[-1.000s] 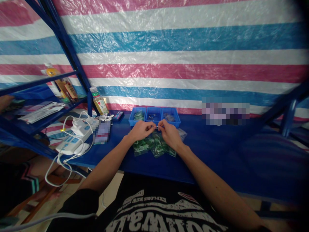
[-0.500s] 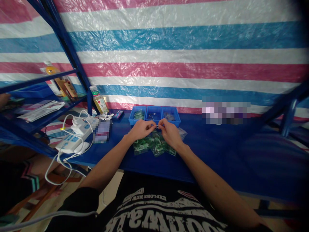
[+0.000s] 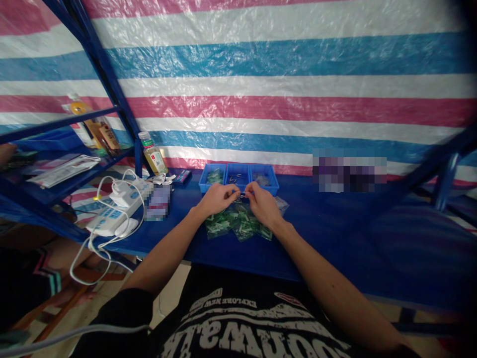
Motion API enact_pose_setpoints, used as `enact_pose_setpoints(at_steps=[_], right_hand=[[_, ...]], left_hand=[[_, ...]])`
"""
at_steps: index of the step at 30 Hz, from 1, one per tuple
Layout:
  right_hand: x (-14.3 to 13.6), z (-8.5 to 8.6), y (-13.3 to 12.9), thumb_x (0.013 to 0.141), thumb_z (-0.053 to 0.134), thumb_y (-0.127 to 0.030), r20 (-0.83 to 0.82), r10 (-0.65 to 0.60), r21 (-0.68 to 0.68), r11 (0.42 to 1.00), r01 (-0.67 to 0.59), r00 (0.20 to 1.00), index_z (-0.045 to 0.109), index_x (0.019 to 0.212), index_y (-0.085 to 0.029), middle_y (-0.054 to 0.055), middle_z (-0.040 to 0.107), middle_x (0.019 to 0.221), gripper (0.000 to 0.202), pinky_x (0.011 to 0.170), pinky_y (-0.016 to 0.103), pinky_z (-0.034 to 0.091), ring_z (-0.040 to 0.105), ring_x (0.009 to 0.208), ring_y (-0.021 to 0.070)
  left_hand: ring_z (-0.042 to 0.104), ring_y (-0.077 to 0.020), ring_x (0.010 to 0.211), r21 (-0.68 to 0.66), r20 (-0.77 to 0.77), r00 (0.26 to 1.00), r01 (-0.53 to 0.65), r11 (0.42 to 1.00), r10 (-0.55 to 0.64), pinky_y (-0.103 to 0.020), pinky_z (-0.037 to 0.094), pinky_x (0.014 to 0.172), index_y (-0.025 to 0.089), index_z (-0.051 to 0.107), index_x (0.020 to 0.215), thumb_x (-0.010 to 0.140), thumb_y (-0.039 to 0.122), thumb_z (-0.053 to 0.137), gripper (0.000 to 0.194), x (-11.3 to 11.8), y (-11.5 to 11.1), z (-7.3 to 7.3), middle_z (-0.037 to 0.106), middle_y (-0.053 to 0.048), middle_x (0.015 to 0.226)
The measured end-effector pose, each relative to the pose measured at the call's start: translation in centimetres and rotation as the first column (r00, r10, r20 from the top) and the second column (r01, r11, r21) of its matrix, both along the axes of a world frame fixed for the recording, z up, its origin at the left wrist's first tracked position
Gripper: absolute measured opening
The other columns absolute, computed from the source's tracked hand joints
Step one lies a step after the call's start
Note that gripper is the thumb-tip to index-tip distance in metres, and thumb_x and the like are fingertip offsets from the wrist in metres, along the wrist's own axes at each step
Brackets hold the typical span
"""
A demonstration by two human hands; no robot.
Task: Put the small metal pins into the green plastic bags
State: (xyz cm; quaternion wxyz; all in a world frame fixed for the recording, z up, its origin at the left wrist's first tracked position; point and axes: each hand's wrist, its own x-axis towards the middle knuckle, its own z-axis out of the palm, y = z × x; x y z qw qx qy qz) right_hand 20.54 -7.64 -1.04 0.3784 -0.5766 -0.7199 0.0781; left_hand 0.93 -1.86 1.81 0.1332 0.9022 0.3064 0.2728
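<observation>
My left hand (image 3: 219, 198) and my right hand (image 3: 262, 203) meet just in front of three joined blue trays. Their fingertips pinch small metallic pieces (image 3: 242, 194) between them; the exact shape is too small to tell. Under the hands lie several clear bags with green and white contents (image 3: 243, 223). The left tray (image 3: 211, 178) holds small pale green items, the middle tray (image 3: 237, 177) a few dark metal pieces, the right tray (image 3: 263, 179) small clear or grey items. A clear bag (image 3: 281, 205) lies beside my right hand.
On the blue table (image 3: 328, 233), a power strip (image 3: 108, 219) with white cables, a pixelated item (image 3: 157, 203) and a bottle (image 3: 153, 156) stand at the left. A blue frame shelf (image 3: 122, 151) rises there. Another person's leg (image 3: 70, 258) shows at lower left.
My left hand has shifted very slightly at the fingertips. The trays and bags have not moved.
</observation>
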Motion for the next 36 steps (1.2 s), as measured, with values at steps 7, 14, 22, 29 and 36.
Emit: enact_pose_setpoints(at_steps=[7,14,22,29,36], right_hand=[[0.13,-0.02,0.04,0.104,0.039,-0.027,0.063,-0.083,-0.025,0.996,0.085,0.995,0.057,0.088,-0.023,0.006,0.069,0.081,0.024,0.071,0.029,0.040,0.065,0.080,0.0237],[0.08,-0.04,0.06,0.099,0.049,-0.023,0.009,0.005,-0.002,1.000,-0.005,1.000,0.057,0.109,-0.023,0.005,0.071,0.091,0.013,0.074,0.030,0.043,0.066,0.084,0.0240],[0.13,0.22,-0.03,0.099,0.046,-0.024,0.020,0.024,0.030,0.999,-0.024,1.000,0.059,0.091,-0.024,0.004,0.069,0.088,0.015,0.073,0.029,0.040,0.062,0.080,0.0216],[-0.19,0.35,-0.24,0.100,0.044,-0.022,0.034,0.030,-0.021,0.999,-0.029,0.999,0.059,0.085,-0.023,0.002,0.067,0.078,0.021,0.070,0.028,0.037,0.061,0.075,0.0205],[-0.20,0.30,-0.05,0.099,0.048,-0.021,0.035,0.090,0.020,0.996,-0.091,0.995,0.064,0.088,-0.022,0.004,0.070,0.088,0.019,0.076,0.029,0.041,0.063,0.082,0.0207]], left_hand=[[0.051,-0.0112,0.054,-0.005,0.003,1.000,0.008,1.000,-0.008,-0.023,0.033,0.059,0.018,0.073,0.099,0.100,0.036,0.053,0.027,0.17,-0.05,-0.13,0.059,0.003,0.059],[0.051,-0.0105,0.053,0.012,0.008,1.000,-0.009,1.000,0.009,-0.023,0.033,0.059,0.018,0.072,0.098,0.100,0.035,0.052,0.026,-0.14,0.02,0.13,0.058,0.004,0.058],[0.051,-0.0110,0.054,0.000,0.022,1.000,0.001,1.000,-0.001,-0.023,0.033,0.058,0.019,0.072,0.098,0.100,0.036,0.052,0.027,-0.05,0.10,-0.22,0.057,0.003,0.058],[0.052,-0.0110,0.054,-0.025,0.024,1.000,0.016,1.000,-0.015,-0.023,0.034,0.059,0.017,0.073,0.097,0.100,0.037,0.053,0.028,-0.07,0.11,-0.18,0.058,0.003,0.058],[0.053,-0.0113,0.055,-0.060,0.001,0.999,0.048,0.997,-0.048,-0.022,0.034,0.058,0.019,0.073,0.103,0.098,0.034,0.055,0.024,0.01,0.04,-0.26,0.060,0.003,0.060]])
